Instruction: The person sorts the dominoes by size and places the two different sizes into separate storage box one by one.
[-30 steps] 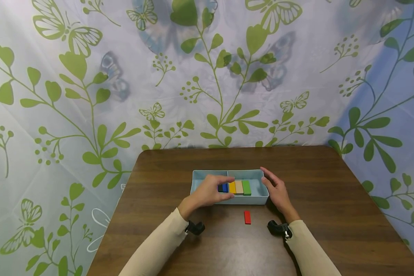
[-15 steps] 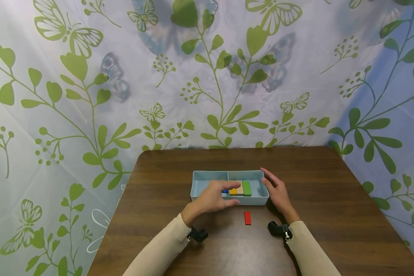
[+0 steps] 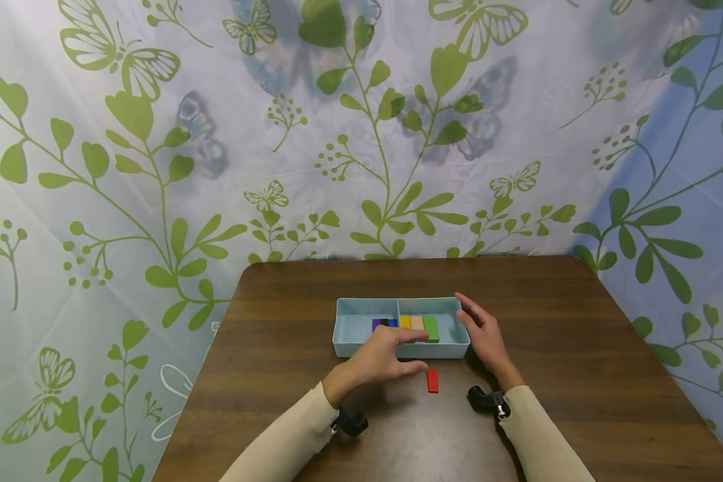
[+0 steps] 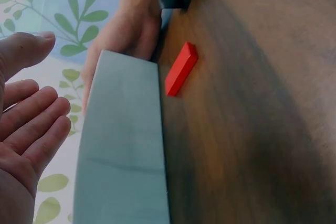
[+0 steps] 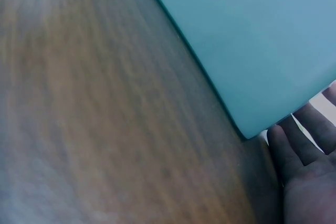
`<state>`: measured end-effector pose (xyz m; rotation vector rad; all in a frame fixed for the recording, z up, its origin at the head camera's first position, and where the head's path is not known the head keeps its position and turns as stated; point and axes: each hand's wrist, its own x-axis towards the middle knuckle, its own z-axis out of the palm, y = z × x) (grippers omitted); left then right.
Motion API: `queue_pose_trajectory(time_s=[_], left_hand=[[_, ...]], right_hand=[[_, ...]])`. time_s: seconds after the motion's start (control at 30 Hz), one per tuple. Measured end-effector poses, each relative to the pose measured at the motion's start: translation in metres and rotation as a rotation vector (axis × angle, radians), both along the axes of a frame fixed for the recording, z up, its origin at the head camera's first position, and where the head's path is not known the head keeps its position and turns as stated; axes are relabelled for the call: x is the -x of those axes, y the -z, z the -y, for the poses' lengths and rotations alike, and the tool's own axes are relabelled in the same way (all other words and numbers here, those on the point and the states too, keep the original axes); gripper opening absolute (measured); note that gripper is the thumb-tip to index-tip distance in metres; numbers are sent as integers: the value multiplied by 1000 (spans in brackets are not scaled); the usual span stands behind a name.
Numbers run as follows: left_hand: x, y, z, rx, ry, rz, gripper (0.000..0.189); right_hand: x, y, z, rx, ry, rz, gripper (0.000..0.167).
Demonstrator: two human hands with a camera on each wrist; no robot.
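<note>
A red rectangular block (image 3: 432, 381) lies on the table in front of a light blue divided tray (image 3: 448, 351). My left hand (image 3: 378, 360) hovers over the tray's front wall, thumb and fingers spread apart with nothing between them, its thumb close to the red block. In the left wrist view the left hand (image 4: 31, 124) shows an empty palm. At the tray's right end rests my right hand (image 3: 487, 340), its relaxed fingers against the end wall. The right compartment holds yellow (image 3: 405, 321), beige (image 3: 418, 323) and green (image 3: 432, 329) blocks. Purple (image 3: 376, 323), black and blue blocks show partly in the left compartment.
The brown wooden table (image 3: 578, 375) extends around the tray. Behind it hangs a cloth (image 3: 313, 167) printed with leaves and butterflies. Black wrist cameras (image 3: 485, 398) hang below both wrists.
My left hand has moved from over the tray's compartments rightward and toward the front, near the red block, uncovering the purple and black blocks. My right hand stays at the tray's end.
</note>
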<state>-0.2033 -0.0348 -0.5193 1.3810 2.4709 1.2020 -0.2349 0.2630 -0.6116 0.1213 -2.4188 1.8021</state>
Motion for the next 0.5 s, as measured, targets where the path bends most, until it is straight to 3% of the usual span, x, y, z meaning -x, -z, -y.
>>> queue_pose_trajectory(time_s=[0.1, 0.33, 0.5], left_hand=[[-3, 4, -3, -10, 16, 6, 56], [-8, 12, -9, 2, 34, -56, 52], [-13, 19, -12, 24, 23, -34, 52]], right_hand=[[0, -1, 0, 3, -2, 3, 53], [0, -3, 1, 4, 3, 1, 52], [1, -1, 1, -5, 12, -4, 52]])
